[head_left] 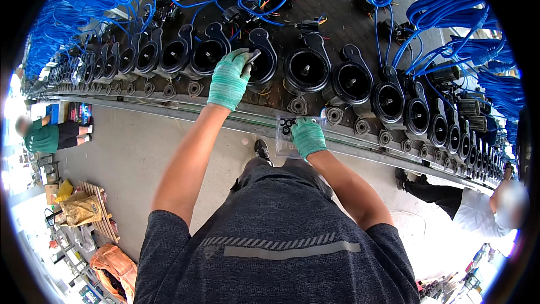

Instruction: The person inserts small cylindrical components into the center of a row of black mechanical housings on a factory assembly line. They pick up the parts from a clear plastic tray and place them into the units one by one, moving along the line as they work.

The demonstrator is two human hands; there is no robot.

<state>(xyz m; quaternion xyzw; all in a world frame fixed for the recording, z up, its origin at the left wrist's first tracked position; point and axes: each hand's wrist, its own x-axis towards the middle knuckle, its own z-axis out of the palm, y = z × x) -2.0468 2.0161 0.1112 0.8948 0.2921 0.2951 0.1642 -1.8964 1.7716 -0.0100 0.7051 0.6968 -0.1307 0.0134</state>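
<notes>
My left hand (229, 81), in a green knit glove, is closed in a pinch on a small grey piece (254, 56). It holds this piece over the rim of a round black motor housing (262, 66) with a tabbed arm; the piece's kind is unclear. At the bench's near edge lies a clear plastic bag (286, 147) with several small black rings (286, 124). My gloved right hand (308, 138) rests over it, fingers curled down among the rings. Whatever those fingertips grip is hidden. Just beyond sits another black housing (306, 70) with a metal shaft in its middle.
Rows of similar housings run both ways along the dark bench, with round metal flanges (334, 115) along its front. Blue cable coils (450, 5) and loose wires lie behind. A person in green (44, 138) is at far left, another in white (478, 211) at right.
</notes>
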